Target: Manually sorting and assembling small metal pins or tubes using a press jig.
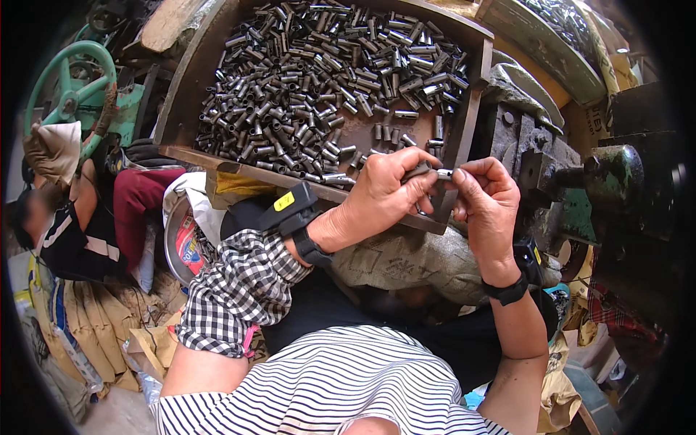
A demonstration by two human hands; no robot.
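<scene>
My left hand (388,190) is closed over the tray's near right corner, its thumb and fingers pinching short metal tubes; a darker one shows between its fingers. A shiny metal tube (444,175) bridges the gap between my hands. At its other end, my right hand (487,201) pinches it between thumb and forefinger. Beneath and beyond them is a shallow wooden tray (467,138) heaped with loose metal tubes (268,109). Shorter ones lie mostly at the left, longer ones at the far right. How many pieces my left fingers hold is hidden.
A dark, heavy machine (616,188) stands close on my right. Grey sacking (406,264) hangs below the tray. At the left are a green handwheel (69,101), a seated person (72,225) and a metal basin (174,239). Another wooden box (544,47) of metal parts sits at the far right.
</scene>
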